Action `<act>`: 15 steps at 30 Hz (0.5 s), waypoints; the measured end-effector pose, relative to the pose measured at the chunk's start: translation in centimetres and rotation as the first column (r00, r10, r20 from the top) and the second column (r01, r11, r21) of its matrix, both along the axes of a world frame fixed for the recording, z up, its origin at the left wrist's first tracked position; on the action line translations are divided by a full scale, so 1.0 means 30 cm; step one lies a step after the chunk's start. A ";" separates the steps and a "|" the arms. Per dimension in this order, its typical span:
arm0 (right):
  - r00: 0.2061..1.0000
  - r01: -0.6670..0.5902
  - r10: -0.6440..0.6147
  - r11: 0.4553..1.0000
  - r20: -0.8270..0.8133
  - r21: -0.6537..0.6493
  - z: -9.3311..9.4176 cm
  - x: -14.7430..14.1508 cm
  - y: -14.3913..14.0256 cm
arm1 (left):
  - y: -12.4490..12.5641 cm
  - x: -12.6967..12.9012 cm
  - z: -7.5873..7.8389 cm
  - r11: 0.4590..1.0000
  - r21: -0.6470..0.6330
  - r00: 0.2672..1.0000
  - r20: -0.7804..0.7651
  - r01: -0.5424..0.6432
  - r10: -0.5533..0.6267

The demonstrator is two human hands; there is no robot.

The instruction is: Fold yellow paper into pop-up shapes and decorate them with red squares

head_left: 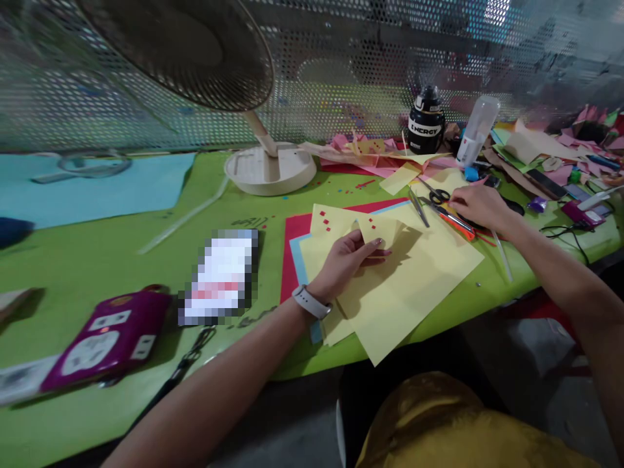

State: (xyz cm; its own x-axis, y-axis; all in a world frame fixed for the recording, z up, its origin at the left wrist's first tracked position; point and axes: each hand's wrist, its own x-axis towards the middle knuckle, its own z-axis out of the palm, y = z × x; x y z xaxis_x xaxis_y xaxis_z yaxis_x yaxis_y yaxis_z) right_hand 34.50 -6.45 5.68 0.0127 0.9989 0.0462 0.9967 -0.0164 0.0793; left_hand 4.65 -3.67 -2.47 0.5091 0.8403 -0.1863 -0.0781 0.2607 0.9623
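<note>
My left hand [348, 260] is closed in a pinch on a small piece of yellow paper [385, 233] with red diamond-shaped bits on it, raised over larger yellow sheets [414, 286]. Red paper [291, 260] and light blue paper [298, 257] stick out beneath those sheets. My right hand [480, 205] is at the tools on the right, its fingers curled downward, and whatever is under the fingertips is hidden. Close to it lie black-handled scissors [439, 195], metal tweezers [419, 208] and an orange craft knife [457, 223].
A white fan [270, 175] stands at the back. Left of the papers lie a blurred-out phone [221, 276] and a purple device [107, 338]. Behind are a black bottle [426, 123], a clear bottle [478, 133] and colourful paper scraps [531, 146]. The green table's [170, 253] front edge is near my body.
</note>
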 end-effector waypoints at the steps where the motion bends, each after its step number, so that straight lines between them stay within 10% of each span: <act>1: 1.000 -0.007 0.007 1.000 -0.014 -0.019 -0.007 -0.002 -0.007 | -0.001 0.000 0.002 1.000 0.000 1.000 -0.009 -0.001 0.001; 15: 0.994 0.105 -0.106 0.989 -0.007 -0.106 -0.042 0.050 -0.160 | 0.002 0.005 0.000 1.000 0.009 1.000 0.000 -0.012 0.012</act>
